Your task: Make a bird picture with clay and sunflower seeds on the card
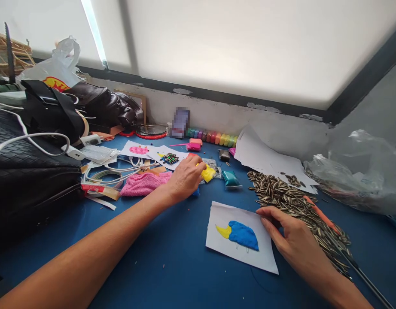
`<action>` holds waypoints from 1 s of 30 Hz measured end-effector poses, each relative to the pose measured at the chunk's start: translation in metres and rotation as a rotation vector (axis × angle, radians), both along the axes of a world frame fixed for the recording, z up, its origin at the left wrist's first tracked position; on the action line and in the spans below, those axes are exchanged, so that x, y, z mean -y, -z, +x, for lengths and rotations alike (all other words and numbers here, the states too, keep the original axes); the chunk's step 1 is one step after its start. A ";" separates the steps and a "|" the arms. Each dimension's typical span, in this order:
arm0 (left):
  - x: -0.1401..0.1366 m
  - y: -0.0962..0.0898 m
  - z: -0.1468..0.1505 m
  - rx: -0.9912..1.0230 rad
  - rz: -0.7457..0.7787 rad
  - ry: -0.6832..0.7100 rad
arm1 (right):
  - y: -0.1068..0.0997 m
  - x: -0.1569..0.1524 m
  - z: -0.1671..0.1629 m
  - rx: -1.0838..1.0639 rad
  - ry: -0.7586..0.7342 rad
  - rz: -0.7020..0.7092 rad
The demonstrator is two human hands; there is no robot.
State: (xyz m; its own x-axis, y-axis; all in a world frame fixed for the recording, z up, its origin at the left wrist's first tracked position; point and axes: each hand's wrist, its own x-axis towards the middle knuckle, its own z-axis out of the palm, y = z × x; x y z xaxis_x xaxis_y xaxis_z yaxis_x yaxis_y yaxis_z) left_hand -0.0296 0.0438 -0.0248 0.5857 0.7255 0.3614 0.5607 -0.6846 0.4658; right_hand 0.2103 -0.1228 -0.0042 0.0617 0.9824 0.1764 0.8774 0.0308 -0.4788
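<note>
A square of white paper (217, 238) lies on the blue table, bearing a hedgehog-like shape in blue modelling clay (245, 236) with a yellow clay snout (223, 231). Two small legs are drawn beneath it. My right hand (294, 236) has its thumb and forefinger closed on the paper's upper right corner. Farther back, my left hand (187, 179) reaches across, its fingers curled against a lump of yellow modelling clay (208, 172); the fingertips are partly hidden. A packet of teal clay (230, 179) lies just to the right of the yellow clay.
Sunflower seeds (278, 193) are heaped at right, with an orange tool (320, 214) on them. Paper sheets (262, 152) and a plastic bag (359, 176) lie behind. At left are a pink cloth (143, 184), cables and a black bag (33, 171). Finished-looking clay pictures (169, 159) lie farther back.
</note>
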 end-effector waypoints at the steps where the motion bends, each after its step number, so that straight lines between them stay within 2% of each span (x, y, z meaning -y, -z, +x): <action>1: 0.004 -0.002 0.003 0.000 0.014 0.027 | 0.001 0.000 0.000 0.011 -0.003 0.009; 8: 0.048 -0.016 0.027 -0.041 -0.071 0.374 | 0.011 -0.002 0.001 0.035 -0.039 0.062; 15: 0.058 -0.019 0.028 -0.132 -0.172 0.578 | 0.017 -0.008 0.001 0.023 -0.036 0.102; 17: 0.060 -0.014 0.030 -0.207 -0.170 0.608 | 0.019 -0.009 0.002 0.024 -0.030 0.112; 22: 0.067 -0.001 0.030 -0.310 -0.147 0.581 | 0.023 -0.010 0.006 0.050 -0.033 0.150; 30: 0.069 0.010 0.023 -0.259 -0.164 0.581 | 0.031 0.001 0.003 0.127 -0.133 0.266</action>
